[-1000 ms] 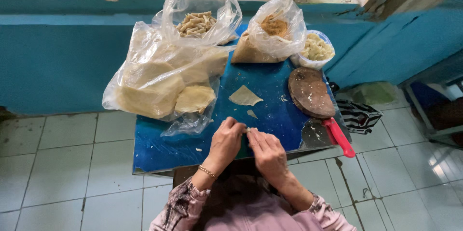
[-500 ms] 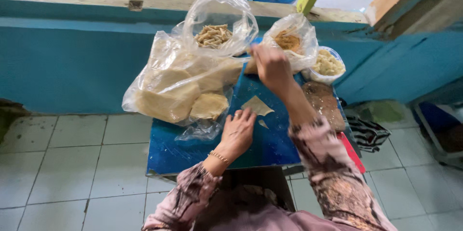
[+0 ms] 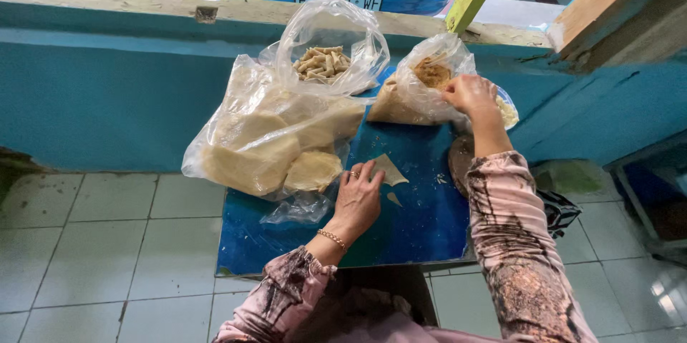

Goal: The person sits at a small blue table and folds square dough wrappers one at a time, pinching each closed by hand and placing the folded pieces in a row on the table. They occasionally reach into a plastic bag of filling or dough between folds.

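Reaching into the bag of brown filling (image 3: 422,89), right hand (image 3: 469,94) pinches inside; left hand (image 3: 358,196), fingers loose, touches a wrapper piece (image 3: 390,169).

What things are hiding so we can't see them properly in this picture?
Head view, the only one:
- Right hand: its fingertips reach into the bag of brown filling, so what they pinch is hidden.
- White bowl: mostly covered by that hand and wrist.
- Dark round board: mostly behind the right sleeve.
- Pale wrapper: one corner lies under the left hand.
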`<state>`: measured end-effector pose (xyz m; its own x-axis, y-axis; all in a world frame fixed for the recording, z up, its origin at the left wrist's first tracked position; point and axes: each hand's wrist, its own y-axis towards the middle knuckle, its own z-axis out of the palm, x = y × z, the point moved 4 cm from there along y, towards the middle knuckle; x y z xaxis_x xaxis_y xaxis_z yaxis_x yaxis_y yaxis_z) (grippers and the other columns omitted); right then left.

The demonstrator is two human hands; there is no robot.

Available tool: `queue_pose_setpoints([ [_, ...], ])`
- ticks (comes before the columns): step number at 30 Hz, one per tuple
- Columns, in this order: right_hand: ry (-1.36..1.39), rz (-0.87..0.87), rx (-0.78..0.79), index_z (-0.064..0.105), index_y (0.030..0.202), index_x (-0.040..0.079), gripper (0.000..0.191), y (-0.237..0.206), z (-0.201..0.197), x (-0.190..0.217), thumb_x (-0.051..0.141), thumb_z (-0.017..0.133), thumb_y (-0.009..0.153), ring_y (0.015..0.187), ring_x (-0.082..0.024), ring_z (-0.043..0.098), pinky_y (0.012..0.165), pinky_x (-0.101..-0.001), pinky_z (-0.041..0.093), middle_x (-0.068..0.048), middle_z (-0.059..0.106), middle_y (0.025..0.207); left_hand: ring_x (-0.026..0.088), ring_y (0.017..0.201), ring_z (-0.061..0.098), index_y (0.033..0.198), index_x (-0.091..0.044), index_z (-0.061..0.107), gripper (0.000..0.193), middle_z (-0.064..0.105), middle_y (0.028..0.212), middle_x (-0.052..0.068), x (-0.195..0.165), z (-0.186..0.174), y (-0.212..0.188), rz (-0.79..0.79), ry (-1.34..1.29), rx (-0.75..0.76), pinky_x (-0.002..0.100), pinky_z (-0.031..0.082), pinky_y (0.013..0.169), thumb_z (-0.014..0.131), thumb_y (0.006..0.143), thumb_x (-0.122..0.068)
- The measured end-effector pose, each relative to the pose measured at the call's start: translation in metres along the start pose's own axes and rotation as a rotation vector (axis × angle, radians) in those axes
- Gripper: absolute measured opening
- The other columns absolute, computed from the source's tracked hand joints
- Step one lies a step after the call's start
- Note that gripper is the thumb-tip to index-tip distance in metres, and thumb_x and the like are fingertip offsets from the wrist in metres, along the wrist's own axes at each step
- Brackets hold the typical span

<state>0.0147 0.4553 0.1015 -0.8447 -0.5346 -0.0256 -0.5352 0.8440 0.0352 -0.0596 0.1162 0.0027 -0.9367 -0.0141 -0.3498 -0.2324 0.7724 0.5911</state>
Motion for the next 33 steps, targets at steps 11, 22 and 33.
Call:
queue_pose_setpoints([
  [11, 0.404, -0.123, -0.289, 0.082, 0.1, 0.019, 0.019, 0.027, 0.002, 0.009, 0.035, 0.073, 0.093, 0.094, -0.037, 0.071, 0.088, -0.0457, 0.056, -0.016, 0.075, 0.095, 0.038, 0.118, 0.057, 0.105, -0.003, 0.068, 0.03, 0.061, 0.125, 0.018, 0.009, -0.007, -0.003, -0.11, -0.091, 0.021, 0.048, 0.047, 0.097, 0.071, 0.076, -0.006],
  [22, 0.247, -0.279, -0.358, 0.083, 0.098, 0.022, 0.018, 0.014, 0.011, 0.023, 0.018, 0.068, 0.088, 0.092, -0.037, 0.071, 0.086, -0.0461, 0.055, -0.016, 0.075, 0.098, 0.038, 0.115, 0.057, 0.101, -0.002, 0.066, 0.028, 0.061, 0.119, 0.018, 0.006, -0.013, -0.001, -0.106, -0.084, 0.05, 0.048, 0.048, 0.095, 0.073, 0.075, -0.008],
  [33, 0.938, -0.037, -0.398, 0.083, 0.092, 0.004, 0.019, 0.011, 0.012, -0.038, 0.012, 0.065, 0.088, 0.056, -0.008, 0.061, 0.054, -0.0257, 0.046, -0.004, 0.072, 0.069, 0.038, 0.12, 0.056, 0.106, -0.003, 0.068, 0.033, 0.06, 0.127, 0.019, 0.005, -0.018, -0.001, -0.083, -0.08, 0.031, 0.05, 0.047, 0.097, 0.074, 0.074, -0.009],
])
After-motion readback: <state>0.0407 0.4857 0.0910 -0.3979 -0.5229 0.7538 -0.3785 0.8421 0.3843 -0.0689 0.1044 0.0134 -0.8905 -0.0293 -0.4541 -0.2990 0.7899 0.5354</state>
